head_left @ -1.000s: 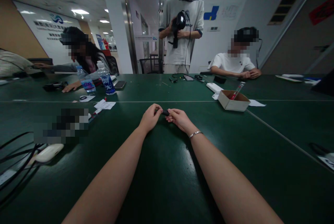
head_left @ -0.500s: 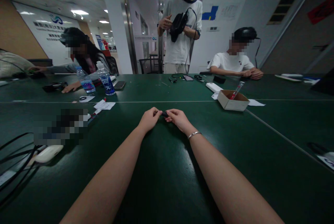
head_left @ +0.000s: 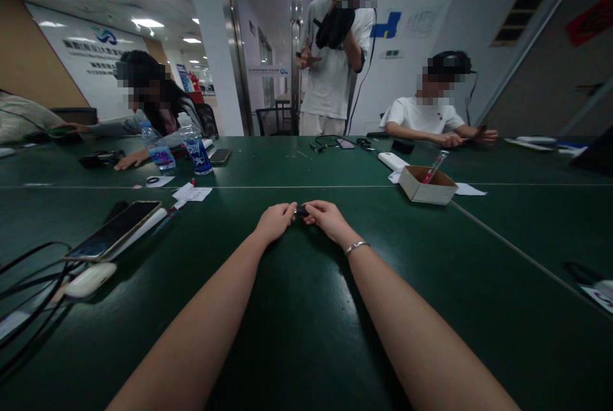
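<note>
A small black object (head_left: 301, 210) spans the gap between my two hands, just above the green table (head_left: 306, 309). It is too small to name. A bright spot shows at its left end, by the fingertips of my left hand (head_left: 276, 221), which are pinched closed there. From the other side, my right hand (head_left: 328, 218) grips the right end between thumb and fingers. A silver bracelet (head_left: 357, 246) circles my right wrist. Both forearms reach forward over the table.
On the left lie a phone (head_left: 117, 230), a white rounded device (head_left: 90, 280) and black cables (head_left: 33, 270). Two bottles (head_left: 196, 149) stand beyond. To the right sits an open box (head_left: 428, 186) holding a clear-and-red tube. Several people are around the table, one standing (head_left: 330, 73).
My hands stay nearly in place, and slightly more of the black object shows between them. The standing person has raised a black headset; the seated person at right has moved their hands apart.
</note>
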`<state>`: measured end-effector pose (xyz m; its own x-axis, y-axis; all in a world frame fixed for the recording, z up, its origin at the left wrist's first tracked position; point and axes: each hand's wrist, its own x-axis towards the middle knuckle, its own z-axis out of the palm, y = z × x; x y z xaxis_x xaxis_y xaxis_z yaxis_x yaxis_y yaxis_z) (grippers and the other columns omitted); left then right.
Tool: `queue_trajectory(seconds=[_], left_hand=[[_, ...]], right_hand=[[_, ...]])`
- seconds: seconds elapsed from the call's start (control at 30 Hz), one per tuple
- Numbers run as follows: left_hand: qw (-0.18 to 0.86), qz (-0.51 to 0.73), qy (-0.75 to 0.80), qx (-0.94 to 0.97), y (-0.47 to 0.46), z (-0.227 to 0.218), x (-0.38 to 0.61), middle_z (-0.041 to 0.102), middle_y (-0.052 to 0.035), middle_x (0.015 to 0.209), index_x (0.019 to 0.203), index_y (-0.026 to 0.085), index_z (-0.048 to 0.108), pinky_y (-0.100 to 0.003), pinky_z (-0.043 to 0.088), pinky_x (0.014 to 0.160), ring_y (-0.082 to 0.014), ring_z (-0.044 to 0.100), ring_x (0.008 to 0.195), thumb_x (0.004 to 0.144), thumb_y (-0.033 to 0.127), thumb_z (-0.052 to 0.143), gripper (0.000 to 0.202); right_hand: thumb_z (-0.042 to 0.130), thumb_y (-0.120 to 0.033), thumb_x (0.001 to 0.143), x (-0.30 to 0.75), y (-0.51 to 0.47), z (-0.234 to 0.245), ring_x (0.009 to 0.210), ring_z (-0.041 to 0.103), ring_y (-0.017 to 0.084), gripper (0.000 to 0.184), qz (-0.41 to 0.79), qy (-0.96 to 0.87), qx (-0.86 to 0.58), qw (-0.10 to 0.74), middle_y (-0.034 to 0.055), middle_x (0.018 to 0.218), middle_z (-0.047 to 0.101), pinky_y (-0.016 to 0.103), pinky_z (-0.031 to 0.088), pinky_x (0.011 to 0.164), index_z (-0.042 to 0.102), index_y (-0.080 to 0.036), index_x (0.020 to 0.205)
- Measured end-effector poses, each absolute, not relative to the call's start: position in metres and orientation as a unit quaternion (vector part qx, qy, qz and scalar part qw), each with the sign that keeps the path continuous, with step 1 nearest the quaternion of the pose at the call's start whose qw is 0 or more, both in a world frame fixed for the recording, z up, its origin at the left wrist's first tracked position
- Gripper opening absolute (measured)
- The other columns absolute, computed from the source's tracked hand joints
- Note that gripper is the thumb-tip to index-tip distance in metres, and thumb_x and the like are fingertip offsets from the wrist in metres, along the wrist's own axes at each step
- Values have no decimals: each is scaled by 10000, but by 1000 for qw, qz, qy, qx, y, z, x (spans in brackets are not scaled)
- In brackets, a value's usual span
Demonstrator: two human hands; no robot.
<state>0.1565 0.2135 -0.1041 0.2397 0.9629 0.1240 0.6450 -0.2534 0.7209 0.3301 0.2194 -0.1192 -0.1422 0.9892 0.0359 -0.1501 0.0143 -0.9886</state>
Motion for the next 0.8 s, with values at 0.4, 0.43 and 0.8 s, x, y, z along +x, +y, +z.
queue_trajectory(seconds=[0.4, 0.43, 0.8], left_hand=[[309, 320, 549, 708, 218, -108, 158, 570, -7, 594, 673, 181, 583, -273, 326, 549, -160, 510, 549, 881, 608, 318, 544], [310, 322, 549, 707, 218, -108, 158, 567, -7, 584, 665, 180, 585, -273, 326, 546, -159, 509, 542, 879, 613, 321, 550], [289, 347, 555, 698, 220, -110, 156, 545, 2, 563, 627, 183, 557, -272, 325, 558, -153, 501, 547, 894, 591, 313, 546]], right_hand=[[710, -122, 799, 330, 219, -120, 577, 618, 95, 81, 585, -495, -385, 514, 58, 773, 687, 178, 527, 540, 688, -115, 876], [719, -119, 788, 330, 218, -119, 583, 619, 96, 101, 588, -495, -381, 515, 59, 787, 687, 181, 531, 543, 690, -117, 884], [783, -88, 680, 333, 215, -116, 645, 644, 114, 276, 637, -474, -322, 516, 45, 848, 654, 206, 550, 600, 680, -139, 931]])
